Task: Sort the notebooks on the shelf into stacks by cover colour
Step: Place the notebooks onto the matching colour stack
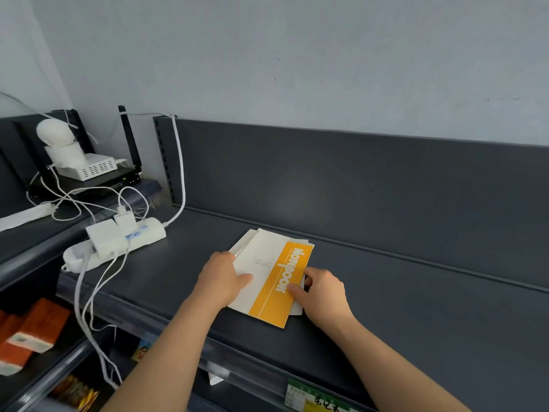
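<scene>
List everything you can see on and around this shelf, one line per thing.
top notebook: one, white with yellow band, mid-shelf, on a stack
notebooks underneath: count unclear, white edges showing
shelf: one, dark grey, across the view
power strip: at least one, white, shelf's left end
cables: several, white, left side
router: one, black, neighbouring shelf, far left
box: one, white, on the router
packs: several, orange and white, lower left shelf
price label: one, green and yellow, front rail
left grip: bare, holding the top notebook's left edge
right grip: bare, pinching its right edge
</scene>
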`<state>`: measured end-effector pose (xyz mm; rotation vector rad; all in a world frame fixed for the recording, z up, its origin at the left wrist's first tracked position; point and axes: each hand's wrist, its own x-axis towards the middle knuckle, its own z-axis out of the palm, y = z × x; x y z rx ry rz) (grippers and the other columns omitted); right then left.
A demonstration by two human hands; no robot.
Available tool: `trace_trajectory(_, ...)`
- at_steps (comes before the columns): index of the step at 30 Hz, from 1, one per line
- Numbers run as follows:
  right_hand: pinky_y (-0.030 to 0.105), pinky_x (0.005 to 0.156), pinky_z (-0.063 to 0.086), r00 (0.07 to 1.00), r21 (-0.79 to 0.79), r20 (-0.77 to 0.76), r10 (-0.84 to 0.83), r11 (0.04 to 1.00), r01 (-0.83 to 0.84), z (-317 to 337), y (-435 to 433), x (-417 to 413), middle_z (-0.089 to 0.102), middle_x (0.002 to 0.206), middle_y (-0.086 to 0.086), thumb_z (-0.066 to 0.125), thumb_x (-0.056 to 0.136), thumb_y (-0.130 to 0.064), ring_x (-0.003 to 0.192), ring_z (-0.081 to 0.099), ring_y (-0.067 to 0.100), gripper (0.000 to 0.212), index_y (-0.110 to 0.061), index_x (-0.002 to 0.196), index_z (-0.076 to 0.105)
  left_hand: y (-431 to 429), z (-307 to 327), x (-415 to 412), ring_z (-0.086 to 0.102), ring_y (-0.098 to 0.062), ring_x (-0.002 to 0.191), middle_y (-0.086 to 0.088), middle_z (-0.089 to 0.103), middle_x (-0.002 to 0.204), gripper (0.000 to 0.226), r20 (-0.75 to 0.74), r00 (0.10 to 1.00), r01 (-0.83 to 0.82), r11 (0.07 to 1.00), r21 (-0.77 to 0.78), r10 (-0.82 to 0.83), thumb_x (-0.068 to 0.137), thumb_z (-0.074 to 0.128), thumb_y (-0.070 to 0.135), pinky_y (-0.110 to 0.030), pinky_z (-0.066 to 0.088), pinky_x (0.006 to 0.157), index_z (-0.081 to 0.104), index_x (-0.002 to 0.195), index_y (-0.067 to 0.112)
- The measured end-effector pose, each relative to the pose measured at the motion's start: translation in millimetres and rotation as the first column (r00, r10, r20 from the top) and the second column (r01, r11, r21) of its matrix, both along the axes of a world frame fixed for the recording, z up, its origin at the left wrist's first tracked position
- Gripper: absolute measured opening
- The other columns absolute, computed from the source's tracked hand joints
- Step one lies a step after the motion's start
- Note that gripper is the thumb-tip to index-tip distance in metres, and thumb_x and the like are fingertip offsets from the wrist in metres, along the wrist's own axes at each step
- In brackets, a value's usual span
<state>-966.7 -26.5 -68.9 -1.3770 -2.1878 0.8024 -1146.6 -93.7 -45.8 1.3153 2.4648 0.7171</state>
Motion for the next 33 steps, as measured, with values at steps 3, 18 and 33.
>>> trace_trajectory(3,0.042,0.093,0.047,1.0,0.008,-0.001,0.018,1.0,-0.018,0,-1,1,0.054,0.078,-0.011,0.059,0.087,-0.041,0.076,0.052,0.009,0.016,-0.031,0.078,0.049,3,0,-1,0.057,-0.024,0.095,-0.009,0.043,0.124,0.053,0.034,0.999,-0.022,0.999,-0.026,0.022,0.083,0.07,0.035,-0.029,0.051,0.066,0.051,0.122,0.004)
trace_trajectory(18,0.025,0.073,0.053,0.952,-0.111,-0.29,-0.096,0.992,0.066,21,0,62,0.065,0.106,-0.011,0.059,0.09,-0.037,0.091,0.063,0.005,0.029,-0.024,0.116,0.058,-5,39,70,0.059,-0.007,0.083,0.009,0.062,0.093,0.012,0.309,0.936,0.011,0.89,0.456,-0.17,0.09,0.058,0.019,-0.023,0.046,0.059,0.052,0.101,0.018)
trace_trajectory(33,0.032,0.083,0.049,0.906,0.017,0.046,-0.422,0.907,0.421,3,-13,181,0.058,0.092,-0.014,0.057,0.087,-0.041,0.086,0.058,0.011,0.028,-0.025,0.111,0.056,30,-18,180,0.056,-0.014,0.095,-0.002,0.054,0.114,0.021,0.112,0.919,0.347,0.91,0.228,-0.378,0.094,0.053,0.015,-0.019,0.045,0.07,0.056,0.115,0.018)
